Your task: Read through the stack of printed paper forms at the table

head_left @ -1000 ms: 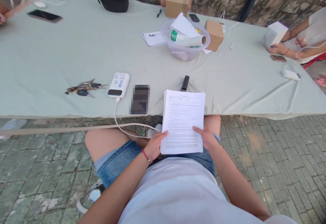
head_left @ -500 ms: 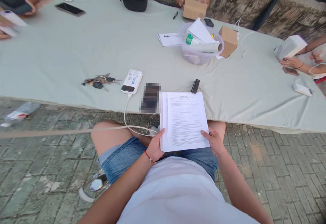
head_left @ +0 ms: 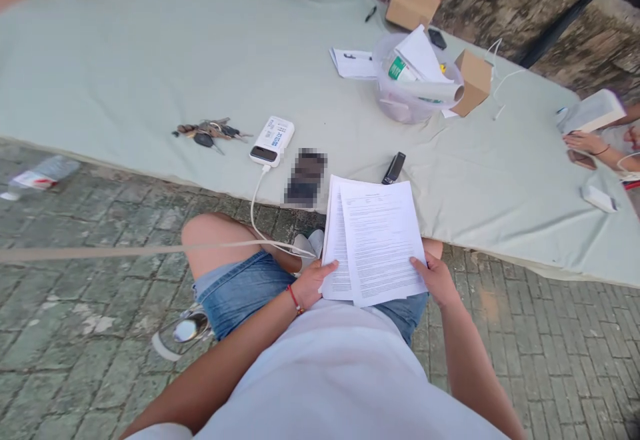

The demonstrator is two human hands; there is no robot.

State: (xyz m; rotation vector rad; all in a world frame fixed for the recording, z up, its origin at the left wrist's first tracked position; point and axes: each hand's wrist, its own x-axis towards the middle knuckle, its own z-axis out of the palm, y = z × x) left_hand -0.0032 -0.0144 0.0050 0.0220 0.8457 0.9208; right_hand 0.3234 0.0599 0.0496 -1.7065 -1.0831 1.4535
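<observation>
I sit at a table covered with a pale green cloth (head_left: 125,87) and hold a stack of printed paper sheets (head_left: 380,240) over my lap. My left hand (head_left: 313,283) grips the lower left edge of the stack, thumb on top. My right hand (head_left: 436,279) holds the lower right edge. The top sheet is shifted to the right, so the sheet beneath shows along the left side. Just past the papers on the cloth lie a small black device (head_left: 394,167) and a blurred dark phone (head_left: 305,177).
A white power bank (head_left: 273,141) with a cable running to my lap and a bunch of keys (head_left: 207,133) lie to the left. Farther off are a clear plastic bowl (head_left: 400,103) of papers and cardboard boxes (head_left: 474,82). Another person's hand (head_left: 583,141) rests at the right. A bottle (head_left: 43,175) lies on the paving.
The view has swung so the table sits higher and tilted. The top sheet has slid right off the stack, uncovering the page beneath. Both hands stay on the papers.
</observation>
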